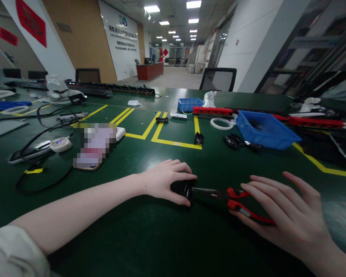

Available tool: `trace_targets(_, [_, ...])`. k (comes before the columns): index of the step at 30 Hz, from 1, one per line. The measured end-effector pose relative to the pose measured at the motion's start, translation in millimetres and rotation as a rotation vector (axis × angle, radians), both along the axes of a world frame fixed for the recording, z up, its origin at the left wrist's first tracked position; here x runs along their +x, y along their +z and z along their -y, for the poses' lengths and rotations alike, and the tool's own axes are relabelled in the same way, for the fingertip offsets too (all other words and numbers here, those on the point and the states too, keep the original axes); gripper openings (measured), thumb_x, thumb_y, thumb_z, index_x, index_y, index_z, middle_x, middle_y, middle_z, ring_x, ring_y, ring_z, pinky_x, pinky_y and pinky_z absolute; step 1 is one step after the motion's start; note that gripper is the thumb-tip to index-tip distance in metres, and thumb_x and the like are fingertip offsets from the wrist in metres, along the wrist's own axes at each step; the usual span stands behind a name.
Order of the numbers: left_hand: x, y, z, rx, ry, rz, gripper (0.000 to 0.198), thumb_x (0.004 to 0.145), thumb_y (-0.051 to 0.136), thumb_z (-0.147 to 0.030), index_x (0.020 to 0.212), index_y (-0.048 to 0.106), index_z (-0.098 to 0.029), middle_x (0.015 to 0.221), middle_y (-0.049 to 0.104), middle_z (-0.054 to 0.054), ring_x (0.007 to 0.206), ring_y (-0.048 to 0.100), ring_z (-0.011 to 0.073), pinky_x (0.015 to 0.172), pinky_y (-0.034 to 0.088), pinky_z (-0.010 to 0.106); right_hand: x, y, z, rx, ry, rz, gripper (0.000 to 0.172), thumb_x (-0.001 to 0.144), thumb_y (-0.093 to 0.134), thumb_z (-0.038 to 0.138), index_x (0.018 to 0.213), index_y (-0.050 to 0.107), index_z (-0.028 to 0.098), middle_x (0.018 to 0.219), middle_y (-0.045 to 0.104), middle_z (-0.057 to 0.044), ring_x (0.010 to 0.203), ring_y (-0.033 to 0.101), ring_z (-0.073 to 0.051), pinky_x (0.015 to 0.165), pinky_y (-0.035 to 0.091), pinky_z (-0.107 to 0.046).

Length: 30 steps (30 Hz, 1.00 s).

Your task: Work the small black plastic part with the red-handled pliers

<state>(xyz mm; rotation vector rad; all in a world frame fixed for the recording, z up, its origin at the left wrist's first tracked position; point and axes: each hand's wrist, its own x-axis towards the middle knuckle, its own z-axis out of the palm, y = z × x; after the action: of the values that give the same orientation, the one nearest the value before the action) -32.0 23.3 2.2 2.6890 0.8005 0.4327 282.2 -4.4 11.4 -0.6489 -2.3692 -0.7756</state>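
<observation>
My left hand point(168, 182) rests low over the green table, its thumb and fingers closed around a small black part point(187, 191) whose kind I cannot make out. In my right hand point(285, 207) are red-handled needle-nose pliers point(242, 204), held by the handles with the thumb below and fingers above. Their long metal jaws point left, and the tips meet the right side of the black part. Whether the jaws grip it is too small to tell. Much of the part is hidden by my left fingers.
A blue bin point(266, 130) stands right, beside a bundle of black pieces point(233, 141) and a white tape ring point(221, 123). Further back are a smaller blue bin point(189, 104) and a red strip point(212, 110). A phone point(93, 148) and black cables point(43, 181) lie left.
</observation>
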Motion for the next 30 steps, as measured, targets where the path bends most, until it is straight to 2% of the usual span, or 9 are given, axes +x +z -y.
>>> trace_targets(9, [-1,-2.1,0,0.014,-0.003,0.007,0.072,0.08,0.065,-0.062,0.135,0.052,-0.018,0.127,0.057,0.011,0.112,0.054,0.0272,0.091,0.044,0.038,2,-6.5,-5,-0.061,-0.003,0.0,0.041,0.079,0.07,0.035,0.113,0.059,0.015,0.101,0.071,-0.014,0.09,0.068,-0.03,0.103,0.037,-0.059])
trace_targets(13, [-2,-2.9,0,0.011,-0.001,0.016,0.072,0.079,0.066,-0.062,0.135,0.052,-0.019,0.127,0.057,0.011,0.112,0.054,0.028,0.092,0.044,0.039,2,-11.2,-8,-0.184,-0.021,-0.027,0.038,0.083,0.064,0.043,0.11,0.058,0.018,0.099,0.071,-0.011,0.094,0.067,-0.03,0.103,0.036,-0.059])
trace_targets(17, [-2,-2.5,0,0.008,-0.006,0.025,0.071,0.079,0.067,-0.059,0.135,0.052,-0.019,0.129,0.057,0.011,0.113,0.055,0.0281,0.093,0.044,0.04,3,-16.3,-10,-0.308,-0.058,-0.046,0.039,0.081,0.063,0.05,0.109,0.058,0.022,0.098,0.07,-0.008,0.099,0.064,-0.031,0.097,0.041,-0.056])
trace_targets(24, [-2,-0.4,1,0.01,-0.042,0.023,0.06,0.084,0.064,-0.047,0.136,0.051,-0.019,0.141,0.052,0.009,0.119,0.053,0.0264,0.099,0.042,0.04,8,-21.7,-14,-0.403,-0.081,-0.09,0.041,0.08,0.066,0.049,0.112,0.057,0.025,0.102,0.069,-0.007,0.099,0.064,-0.03,0.095,0.043,-0.055])
trace_targets(30, [-3,2.6,3,-0.026,-0.041,0.023,0.062,0.083,0.064,-0.036,0.14,0.045,-0.021,0.151,0.039,0.01,0.13,0.045,0.0304,0.104,0.039,0.044,9,-21.7,-11,-0.393,-0.058,-0.116,0.046,0.08,0.067,0.043,0.119,0.055,0.022,0.105,0.068,-0.008,0.097,0.065,-0.028,0.098,0.044,-0.053])
